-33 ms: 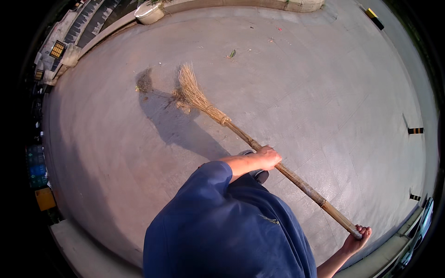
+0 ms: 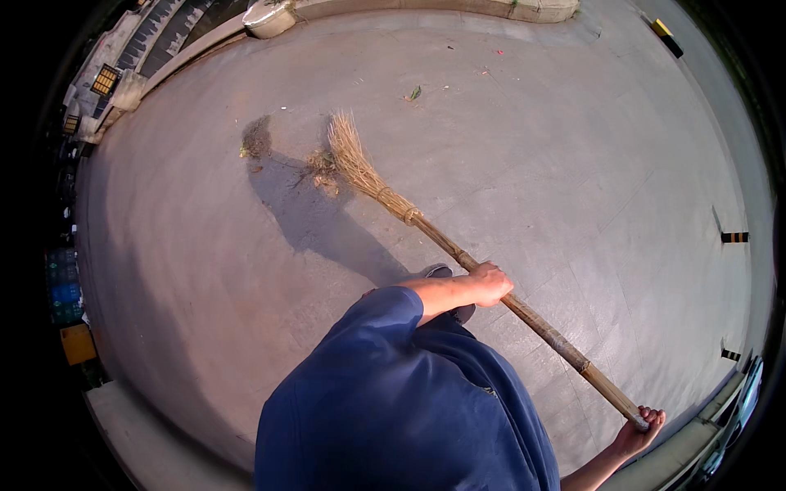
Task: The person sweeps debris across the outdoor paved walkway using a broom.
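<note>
Both my hands hold a long-handled twig broom (image 2: 524, 311) that slants across the pavement. Partway down the bamboo handle, my left hand (image 2: 491, 284) is wrapped around it. My right hand (image 2: 641, 427) grips the handle's top end at the lower right. The straw-coloured bristles (image 2: 352, 155) fan out at the far end, just right of a small heap of dry leaves and twigs (image 2: 323, 169). Left of that heap is a dark speckled patch (image 2: 256, 139); whether it is fine litter or shadow I cannot tell. My shadow (image 2: 327, 229) falls around the heap.
Grey paving (image 2: 524, 164) spreads all around. A green leaf (image 2: 414, 93) and small scraps lie farther off. A low stone kerb (image 2: 426, 6) curves along the back. Black-and-yellow posts (image 2: 735, 237) stand at the right. A yellow box (image 2: 78, 344) and a ledge (image 2: 147, 442) are at the left.
The broom and both my hands have shifted slightly to the right. The bristles now sit a little farther from the heap, which shows more.
</note>
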`<state>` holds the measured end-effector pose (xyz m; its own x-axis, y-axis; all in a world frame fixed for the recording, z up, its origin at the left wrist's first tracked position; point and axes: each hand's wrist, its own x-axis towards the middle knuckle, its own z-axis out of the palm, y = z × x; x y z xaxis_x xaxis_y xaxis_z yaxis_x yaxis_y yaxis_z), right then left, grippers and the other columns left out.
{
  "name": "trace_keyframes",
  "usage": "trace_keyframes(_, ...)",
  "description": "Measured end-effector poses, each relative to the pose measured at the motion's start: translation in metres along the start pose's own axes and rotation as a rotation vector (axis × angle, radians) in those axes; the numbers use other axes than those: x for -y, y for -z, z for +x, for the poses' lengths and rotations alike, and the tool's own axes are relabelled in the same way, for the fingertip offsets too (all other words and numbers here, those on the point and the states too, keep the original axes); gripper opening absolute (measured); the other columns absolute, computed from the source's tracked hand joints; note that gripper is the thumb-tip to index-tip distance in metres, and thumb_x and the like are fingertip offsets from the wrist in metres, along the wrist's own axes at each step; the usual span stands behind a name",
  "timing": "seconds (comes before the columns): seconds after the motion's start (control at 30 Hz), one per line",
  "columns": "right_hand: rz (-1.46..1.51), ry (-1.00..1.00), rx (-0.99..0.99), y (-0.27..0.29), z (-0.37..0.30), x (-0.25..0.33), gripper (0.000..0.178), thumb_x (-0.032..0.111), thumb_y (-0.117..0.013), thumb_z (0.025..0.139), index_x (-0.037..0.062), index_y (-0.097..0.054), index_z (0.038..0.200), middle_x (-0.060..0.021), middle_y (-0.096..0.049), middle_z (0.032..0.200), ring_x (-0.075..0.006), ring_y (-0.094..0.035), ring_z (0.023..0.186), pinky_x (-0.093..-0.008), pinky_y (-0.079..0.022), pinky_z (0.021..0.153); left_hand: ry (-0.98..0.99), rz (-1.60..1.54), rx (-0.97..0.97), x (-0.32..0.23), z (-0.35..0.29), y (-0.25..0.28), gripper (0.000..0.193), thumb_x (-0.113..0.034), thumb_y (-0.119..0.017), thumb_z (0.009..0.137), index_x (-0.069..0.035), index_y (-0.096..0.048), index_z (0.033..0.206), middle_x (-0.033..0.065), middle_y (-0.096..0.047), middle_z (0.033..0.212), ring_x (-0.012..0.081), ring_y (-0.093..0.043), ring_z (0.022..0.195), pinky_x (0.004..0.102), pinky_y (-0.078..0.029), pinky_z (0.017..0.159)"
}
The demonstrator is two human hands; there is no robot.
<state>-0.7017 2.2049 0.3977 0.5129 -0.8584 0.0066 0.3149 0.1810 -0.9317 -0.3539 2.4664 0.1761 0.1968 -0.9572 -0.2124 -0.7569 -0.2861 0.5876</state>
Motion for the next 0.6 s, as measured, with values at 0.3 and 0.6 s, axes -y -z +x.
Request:
trace_keyframes(0.3,-0.211,-0.074,0.012,-0.025,0.008,0.009,0.017,0.012,-0.043,0.087,0.0012,-0.049,0.098,-0.0023,-0.041,0.065,-0.0147,-0.042,0.064,-0.0306,-0.04,0.067,0.177,-0.219,0.244,-0.014,-0.024,-0.04,0.012,-0.015,-0.058,0.066,-0.013,-0.059,0.078,0.0074,-0.062,0.082,0.0273,-0.058,0.084,0.0394,-0.043,0.074)
trace_keyframes(0.6,0.048,-0.403,0.016,-0.088,-0.045,-0.151,0.011,0.01,-0.043,0.088,0.0045,-0.051,0.094,-0.0052,-0.053,0.075,-0.0207,-0.055,0.078,-0.0402,-0.042,0.084,0.521,0.141,0.301,0.102,-0.143,0.019,0.018,-0.014,-0.054,0.071,-0.013,-0.063,0.086,0.0061,-0.062,0.091,0.0239,-0.057,0.091,0.0381,-0.044,0.077)
